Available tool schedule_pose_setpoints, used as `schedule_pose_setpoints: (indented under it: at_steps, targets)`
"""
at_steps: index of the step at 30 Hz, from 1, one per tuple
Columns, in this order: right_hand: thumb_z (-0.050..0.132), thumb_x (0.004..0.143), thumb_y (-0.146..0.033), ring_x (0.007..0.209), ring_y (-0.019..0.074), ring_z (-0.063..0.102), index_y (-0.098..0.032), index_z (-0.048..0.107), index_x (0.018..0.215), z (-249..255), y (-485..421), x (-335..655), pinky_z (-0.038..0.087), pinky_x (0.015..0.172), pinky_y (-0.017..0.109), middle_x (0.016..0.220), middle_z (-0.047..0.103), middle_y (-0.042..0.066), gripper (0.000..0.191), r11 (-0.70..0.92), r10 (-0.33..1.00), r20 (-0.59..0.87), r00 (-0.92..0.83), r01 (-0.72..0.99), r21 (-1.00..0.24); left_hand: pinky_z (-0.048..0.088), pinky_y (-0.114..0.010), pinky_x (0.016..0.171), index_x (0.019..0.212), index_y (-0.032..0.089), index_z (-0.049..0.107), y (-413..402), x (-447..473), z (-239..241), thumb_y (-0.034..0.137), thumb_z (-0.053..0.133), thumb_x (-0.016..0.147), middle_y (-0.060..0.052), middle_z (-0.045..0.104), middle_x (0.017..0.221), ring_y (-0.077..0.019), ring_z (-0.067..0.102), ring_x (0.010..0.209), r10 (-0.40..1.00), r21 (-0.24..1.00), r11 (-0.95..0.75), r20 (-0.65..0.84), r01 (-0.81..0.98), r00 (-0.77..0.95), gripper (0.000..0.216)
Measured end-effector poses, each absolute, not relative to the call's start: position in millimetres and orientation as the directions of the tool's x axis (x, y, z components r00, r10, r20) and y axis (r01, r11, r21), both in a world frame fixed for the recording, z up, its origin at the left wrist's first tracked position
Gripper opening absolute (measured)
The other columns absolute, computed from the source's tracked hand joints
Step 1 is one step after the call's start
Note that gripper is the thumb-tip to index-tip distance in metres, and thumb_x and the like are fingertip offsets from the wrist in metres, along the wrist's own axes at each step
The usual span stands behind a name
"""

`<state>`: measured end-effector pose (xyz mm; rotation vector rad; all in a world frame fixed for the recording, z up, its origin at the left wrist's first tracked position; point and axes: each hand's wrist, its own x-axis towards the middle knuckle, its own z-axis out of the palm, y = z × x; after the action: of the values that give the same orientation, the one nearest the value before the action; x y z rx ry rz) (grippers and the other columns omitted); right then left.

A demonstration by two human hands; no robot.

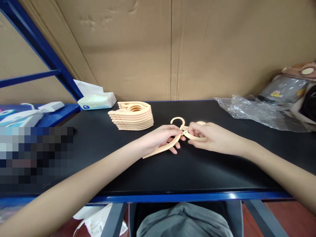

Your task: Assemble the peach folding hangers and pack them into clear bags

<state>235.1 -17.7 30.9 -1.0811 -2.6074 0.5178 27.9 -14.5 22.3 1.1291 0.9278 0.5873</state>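
A peach plastic folding hanger is held just above the black table top near its middle. My left hand is closed round the hanger's left arm, which slants down to the left. My right hand is closed round its right arm, with the hook standing up between the two hands. A stack of several folded hangers of the same colour lies on the table behind and left of my left hand.
A tissue pack sits at the back left beside a blue shelf frame. Crumpled clear plastic and bagged goods lie at the back right. A cardboard wall stands behind the table.
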Motion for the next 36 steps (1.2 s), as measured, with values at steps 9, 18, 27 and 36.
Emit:
schedule_pose_setpoints:
  at_steps: [9,18,27,36]
  targets:
    - [0.052,0.087,-0.029,0.062,0.0135,0.046,-0.024,0.039,0.074,31.7,-16.9,235.1,0.031,0.056,0.025,0.067,0.048,-0.005,0.019,0.628,0.753,0.082,-0.653,0.676,-0.386,0.056,-0.021,0.046,0.086,0.013,0.057,-14.4,27.3,21.4,0.017,0.057,0.088,-0.007,0.063,0.090,-0.0103,0.061,0.059,0.804,0.936,0.352,-0.311,0.017,0.507,0.005]
    - [0.054,0.087,-0.031,0.061,0.0127,0.046,-0.023,0.041,0.076,32.9,-16.3,235.5,0.029,0.056,0.024,0.068,0.050,-0.005,0.018,0.633,0.755,0.065,-0.652,0.700,-0.332,0.051,-0.017,0.039,0.083,0.010,0.062,-12.8,26.0,21.5,0.015,0.050,0.088,-0.006,0.061,0.089,-0.0070,0.054,0.051,0.809,0.952,0.307,-0.271,0.018,0.522,0.014]
    - [0.053,0.090,-0.032,0.069,0.0144,0.051,-0.023,0.047,0.084,30.0,-15.3,237.5,0.033,0.062,0.025,0.075,0.057,-0.002,0.012,0.678,0.715,0.084,-0.694,0.659,-0.325,0.057,-0.022,0.047,0.084,0.014,0.060,-12.7,25.8,21.6,0.018,0.059,0.087,-0.002,0.057,0.074,-0.0110,0.061,0.058,0.817,0.940,0.342,-0.309,0.024,0.486,0.005]
    - [0.052,0.093,-0.035,0.073,0.0162,0.058,-0.021,0.057,0.091,31.3,-13.3,238.1,0.036,0.064,0.026,0.082,0.063,0.001,0.015,0.660,0.731,0.093,-0.675,0.667,-0.347,0.060,-0.024,0.052,0.094,0.016,0.064,-10.6,24.2,20.3,0.023,0.062,0.088,-0.004,0.063,0.086,-0.0120,0.066,0.060,0.793,0.933,0.358,-0.320,0.029,0.519,0.010]
